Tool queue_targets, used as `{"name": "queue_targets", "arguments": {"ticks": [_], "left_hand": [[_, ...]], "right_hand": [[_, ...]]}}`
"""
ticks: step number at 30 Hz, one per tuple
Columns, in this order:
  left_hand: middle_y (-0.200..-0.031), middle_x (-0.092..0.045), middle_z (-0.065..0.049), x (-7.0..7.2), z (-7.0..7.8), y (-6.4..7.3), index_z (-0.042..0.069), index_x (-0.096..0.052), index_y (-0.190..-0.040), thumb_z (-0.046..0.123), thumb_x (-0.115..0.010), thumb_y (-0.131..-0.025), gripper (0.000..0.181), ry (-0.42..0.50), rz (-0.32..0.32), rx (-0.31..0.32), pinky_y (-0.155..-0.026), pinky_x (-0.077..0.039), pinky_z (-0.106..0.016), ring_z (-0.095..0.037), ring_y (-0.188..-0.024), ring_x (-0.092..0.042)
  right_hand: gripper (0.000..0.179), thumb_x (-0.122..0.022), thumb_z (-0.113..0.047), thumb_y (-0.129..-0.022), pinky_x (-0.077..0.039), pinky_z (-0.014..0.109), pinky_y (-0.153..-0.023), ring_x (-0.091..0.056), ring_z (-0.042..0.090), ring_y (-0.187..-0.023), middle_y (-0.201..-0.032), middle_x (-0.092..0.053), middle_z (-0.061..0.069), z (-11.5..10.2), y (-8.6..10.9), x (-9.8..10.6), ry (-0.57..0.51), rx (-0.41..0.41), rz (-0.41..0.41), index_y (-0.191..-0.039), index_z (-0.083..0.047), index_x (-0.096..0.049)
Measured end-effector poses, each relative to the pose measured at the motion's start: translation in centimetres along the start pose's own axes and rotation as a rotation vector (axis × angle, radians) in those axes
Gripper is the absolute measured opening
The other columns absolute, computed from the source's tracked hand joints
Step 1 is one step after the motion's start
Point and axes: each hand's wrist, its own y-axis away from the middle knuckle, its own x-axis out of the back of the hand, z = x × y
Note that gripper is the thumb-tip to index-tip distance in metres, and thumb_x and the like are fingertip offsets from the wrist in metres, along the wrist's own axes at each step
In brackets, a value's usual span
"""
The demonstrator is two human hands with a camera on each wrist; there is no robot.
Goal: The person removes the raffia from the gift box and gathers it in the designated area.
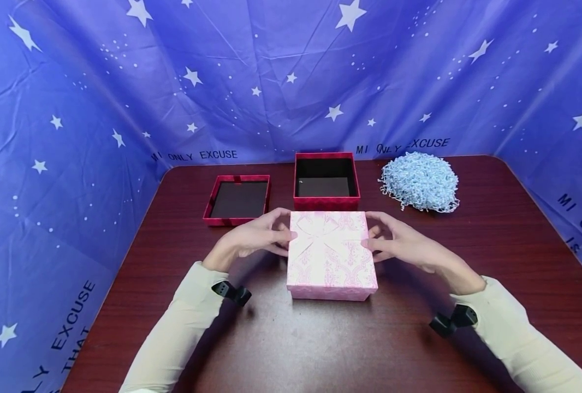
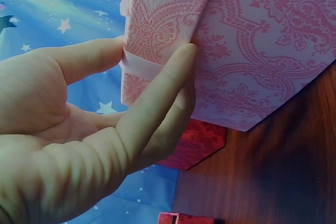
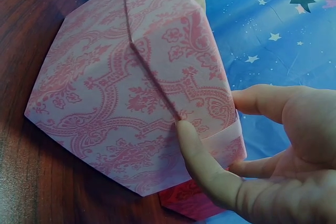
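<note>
A pink patterned gift box point(image 1: 327, 295) stands on the table, its lid point(image 1: 337, 270) on top with a pale ribbon bow. My left hand point(image 1: 256, 237) holds the lid by its left side, and my right hand point(image 1: 406, 243) holds the opposite side. In the left wrist view, fingertips point(image 2: 186, 53) touch the lower edge of the lid's rim, just above the box wall. The right wrist view shows a fingertip point(image 3: 184, 128) at that same seam, with other digits against the lid's side. Part of each hand's fingers is hidden behind the box.
Behind the pink box stands an open red box point(image 1: 326, 202) with a dark inside. A red lid point(image 1: 237, 222) lies inside-up at the back left. Light-blue shredded paper point(image 1: 420, 182) is heaped at the back right. A blue star-printed cloth point(image 1: 271, 109) surrounds the dark wooden table point(image 1: 281, 349).
</note>
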Motion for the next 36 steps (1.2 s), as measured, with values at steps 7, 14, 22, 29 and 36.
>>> {"name": "queue_targets", "arguments": {"ticks": [7,14,22,29,36], "left_hand": [[-0.104,-0.051,-0.017,0.1,0.2,0.0,0.009,-0.021,-0.144,0.007,-0.062,-0.092,0.066,0.004,-0.007,-0.001,-0.091,-0.05,-0.054,-0.024,-0.087,-0.063],[-0.104,-0.051,-0.016,0.1,0.6,0.2,0.009,-0.024,-0.142,0.004,-0.061,-0.091,0.063,0.011,0.001,-0.009,-0.088,-0.054,-0.05,-0.023,-0.087,-0.062],[-0.105,-0.052,-0.016,0.2,1.2,0.5,0.009,-0.026,-0.142,0.007,-0.061,-0.092,0.061,-0.002,0.003,-0.022,-0.087,-0.054,-0.049,-0.022,-0.087,-0.063],[-0.107,-0.051,-0.017,0.4,2.1,0.8,0.008,-0.026,-0.142,0.01,-0.06,-0.093,0.059,0.004,0.048,-0.062,-0.088,-0.054,-0.05,-0.022,-0.085,-0.064],[-0.103,-0.055,-0.015,0.4,3.0,1.0,-0.006,-0.039,-0.129,0.018,-0.053,-0.098,0.042,-0.008,0.103,-0.09,-0.085,-0.057,-0.039,-0.02,-0.085,-0.062]], "right_hand": [[0.072,-0.063,-0.011,-0.091,-0.059,0.04,-0.076,-0.063,0.02,-0.087,-0.105,-0.046,0.022,-0.4,0.1,0.0,-0.002,0.006,0.004,-0.148,-0.002,-0.019],[0.072,-0.063,-0.012,-0.091,-0.059,0.04,-0.076,-0.063,0.021,-0.087,-0.106,-0.047,0.021,-0.8,0.1,0.1,0.006,0.009,0.011,-0.147,-0.002,-0.019],[0.073,-0.063,-0.014,-0.092,-0.059,0.039,-0.078,-0.063,0.019,-0.088,-0.108,-0.047,0.02,-1.1,0.2,0.3,0.016,0.012,0.027,-0.148,-0.003,-0.019],[0.066,-0.057,-0.021,-0.097,-0.058,0.038,-0.08,-0.064,0.014,-0.093,-0.111,-0.048,0.019,-1.8,0.3,0.2,-0.005,0.045,0.103,-0.148,-0.002,-0.021],[0.061,-0.057,-0.025,-0.097,-0.058,0.032,-0.081,-0.065,0.014,-0.089,-0.117,-0.052,0.022,-3.2,0.4,0.1,-0.023,0.017,0.189,-0.143,0.004,-0.029]]}}
